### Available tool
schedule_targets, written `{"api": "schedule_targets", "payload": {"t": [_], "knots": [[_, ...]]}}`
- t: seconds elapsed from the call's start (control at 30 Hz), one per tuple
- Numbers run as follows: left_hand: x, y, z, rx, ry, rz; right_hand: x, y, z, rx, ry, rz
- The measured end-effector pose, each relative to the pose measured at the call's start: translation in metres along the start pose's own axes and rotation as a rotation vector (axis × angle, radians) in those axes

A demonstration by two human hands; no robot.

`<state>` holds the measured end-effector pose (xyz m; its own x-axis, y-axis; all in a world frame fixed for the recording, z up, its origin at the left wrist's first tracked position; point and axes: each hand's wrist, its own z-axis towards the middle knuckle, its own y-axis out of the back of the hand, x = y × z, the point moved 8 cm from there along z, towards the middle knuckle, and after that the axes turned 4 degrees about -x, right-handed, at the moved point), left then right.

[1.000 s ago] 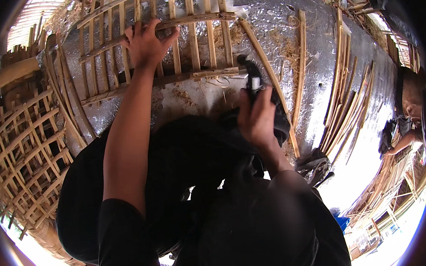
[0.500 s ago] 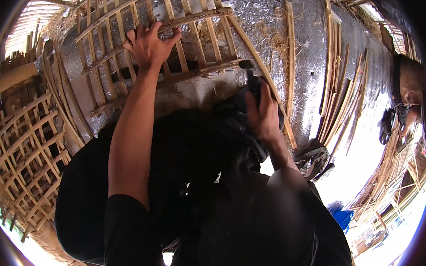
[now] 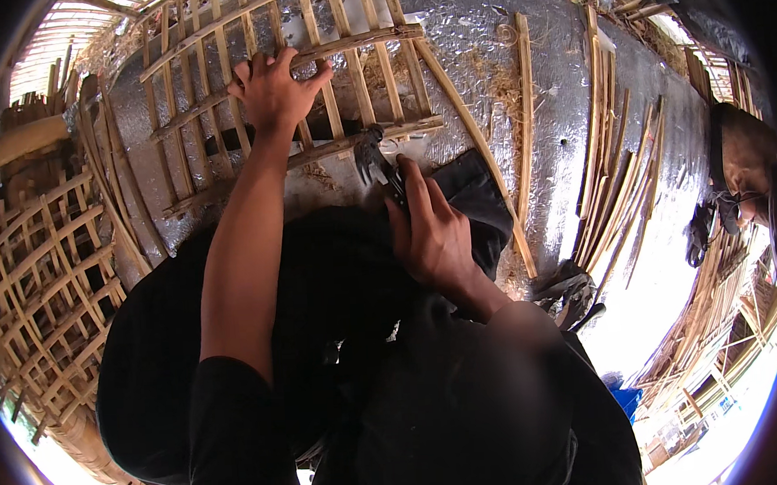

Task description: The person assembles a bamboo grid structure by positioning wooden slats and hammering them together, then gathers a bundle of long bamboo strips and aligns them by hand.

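Slatted frame (image 3: 356, 44) sat at 11 o'clock, left grip (image 3: 277, 97) splayed over its middle rail, couldn't tell if it was actually clenched. Right grip (image 3: 434, 231) was wrapped round a hammer (image 3: 369, 152) at 12, whose head had just swung left from the lower rail's end, so the working spot probably shifted inward. Loose strips (image 3: 593, 96) lay between 2 and 3, woven lattice (image 3: 48, 287) at 9.

Harsh glare lower right — dark, warped edges.
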<state>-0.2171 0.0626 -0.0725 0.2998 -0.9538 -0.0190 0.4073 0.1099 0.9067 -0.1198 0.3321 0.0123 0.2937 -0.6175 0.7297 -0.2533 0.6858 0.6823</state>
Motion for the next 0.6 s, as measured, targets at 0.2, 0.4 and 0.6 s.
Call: {"api": "schedule_targets", "payload": {"t": [0.2, 0.4, 0.6], "knots": [[0.000, -0.002, -0.001, 0.070, 0.041, -0.011, -0.013, -0.010, 0.005, 0.072, -0.172, -0.018], [0.002, 0.002, 0.003, -0.036, 0.007, -0.009, -0.046, -0.009, 0.005, 0.048, -0.294, -0.003], [-0.004, 0.000, 0.001, -0.016, -0.010, -0.046, -0.044, -0.015, 0.006, 0.203, -0.241, -0.197]]}}
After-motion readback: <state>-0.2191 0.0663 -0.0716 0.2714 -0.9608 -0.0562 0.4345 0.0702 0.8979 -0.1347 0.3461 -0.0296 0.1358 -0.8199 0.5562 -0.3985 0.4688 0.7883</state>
